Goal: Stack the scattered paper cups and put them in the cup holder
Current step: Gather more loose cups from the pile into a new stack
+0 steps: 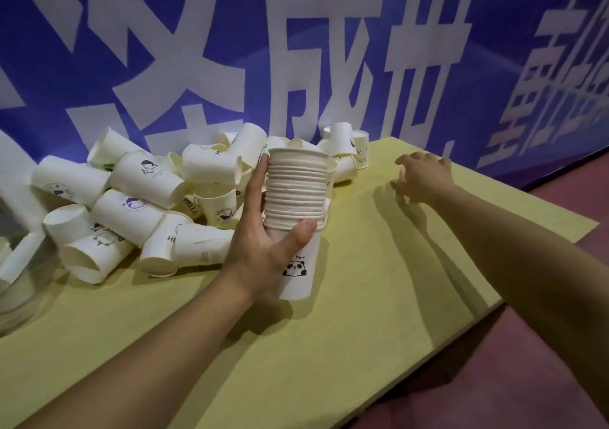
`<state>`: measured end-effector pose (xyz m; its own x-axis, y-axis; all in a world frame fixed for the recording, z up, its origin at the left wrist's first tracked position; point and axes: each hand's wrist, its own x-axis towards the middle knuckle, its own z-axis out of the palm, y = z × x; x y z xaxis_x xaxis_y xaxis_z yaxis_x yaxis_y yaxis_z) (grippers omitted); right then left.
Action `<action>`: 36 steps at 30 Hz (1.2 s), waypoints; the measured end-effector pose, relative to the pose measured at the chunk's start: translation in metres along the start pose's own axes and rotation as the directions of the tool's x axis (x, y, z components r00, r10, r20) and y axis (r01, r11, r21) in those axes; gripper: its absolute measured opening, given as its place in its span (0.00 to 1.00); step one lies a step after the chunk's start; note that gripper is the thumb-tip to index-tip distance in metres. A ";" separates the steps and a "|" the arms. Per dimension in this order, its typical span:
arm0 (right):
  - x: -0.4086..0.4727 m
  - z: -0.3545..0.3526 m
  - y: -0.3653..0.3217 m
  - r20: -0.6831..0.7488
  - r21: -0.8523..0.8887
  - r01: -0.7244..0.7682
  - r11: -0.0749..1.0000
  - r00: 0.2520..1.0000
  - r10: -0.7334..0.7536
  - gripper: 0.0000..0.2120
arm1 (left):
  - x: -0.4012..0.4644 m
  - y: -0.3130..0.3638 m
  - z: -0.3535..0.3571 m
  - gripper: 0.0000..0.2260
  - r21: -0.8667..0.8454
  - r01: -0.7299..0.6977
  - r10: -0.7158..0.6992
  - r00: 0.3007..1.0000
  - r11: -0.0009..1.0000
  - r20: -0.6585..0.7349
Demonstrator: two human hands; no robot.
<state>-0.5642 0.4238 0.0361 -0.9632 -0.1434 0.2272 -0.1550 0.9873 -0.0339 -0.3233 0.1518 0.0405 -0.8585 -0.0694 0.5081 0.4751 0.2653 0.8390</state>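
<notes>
The left hand [260,250] is gripping an upright stack [296,204] of nested cups above the yellow tabletop [346,329]. The right hand [423,178] is reaching out, fingers loosely bent, near the cups [346,151] by the banner [296,49]. A pile [131,204] is lying left.

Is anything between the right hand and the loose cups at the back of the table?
Nothing visible. The right hand hovers over bare table, and only open tabletop separates it from the small group of cups to its left. The stack in the left hand sits nearer the camera, off that line.
</notes>
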 end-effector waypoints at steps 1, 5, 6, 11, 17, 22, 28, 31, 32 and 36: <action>0.003 0.002 0.003 -0.005 -0.026 -0.005 1.000 1.000 0.005 0.28 | 0.002 -0.001 0.002 0.44 -0.002 0.004 -0.004 1.000 1.000 -0.004; 0.010 0.004 0.012 0.004 -0.218 0.036 0.975 0.999 -0.036 0.25 | 0.005 -0.005 0.003 0.43 -0.002 0.025 -0.025 1.000 1.000 -0.013; 0.011 0.004 0.015 -0.007 -0.255 0.053 0.965 0.998 -0.057 0.24 | 0.004 -0.006 0.003 0.43 -0.004 0.029 -0.029 1.000 1.000 -0.012; -0.004 -0.017 -0.003 -0.124 -0.180 0.152 0.972 0.977 -0.176 0.36 | -0.008 -0.005 -0.006 0.42 0.001 0.036 -0.036 0.999 0.999 -0.033; -0.074 -0.070 -0.089 -0.363 0.618 0.337 0.711 0.924 -0.123 0.39 | -0.037 0.007 -0.030 0.44 -0.026 0.042 -0.042 0.999 0.999 -0.018; -0.142 -0.119 -0.165 -0.413 0.825 0.479 0.302 0.874 -0.257 0.25 | -0.071 0.026 -0.063 0.42 -0.022 0.027 -0.028 1.000 0.999 -0.006; -0.210 -0.138 -0.254 -0.381 0.918 0.394 -0.047 0.842 -0.382 0.11 | -0.114 0.044 -0.116 0.43 0.006 0.021 -0.021 1.000 1.000 -0.021; -0.228 -0.139 -0.293 -0.354 0.932 0.356 -0.073 0.843 -0.404 0.09 | -0.132 0.051 -0.148 0.42 0.016 0.028 -0.026 0.996 0.999 -0.080; -0.232 -0.140 -0.306 -0.330 0.940 0.335 -0.064 0.846 -0.418 0.10 | -0.139 0.053 -0.159 0.43 0.029 0.036 -0.033 0.994 0.999 -0.102; -0.244 -0.143 -0.347 -0.187 0.975 0.222 -0.008 0.798 -0.573 0.31 | -0.166 0.055 -0.201 0.44 0.092 0.068 -0.051 0.984 0.993 -0.173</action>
<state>-0.2442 0.1258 0.1321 -0.6390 -0.6675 0.3823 -0.4268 -0.1058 -0.8981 -0.1158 -0.0157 0.0416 -0.8356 -0.2479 0.4903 0.3960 0.3469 0.8502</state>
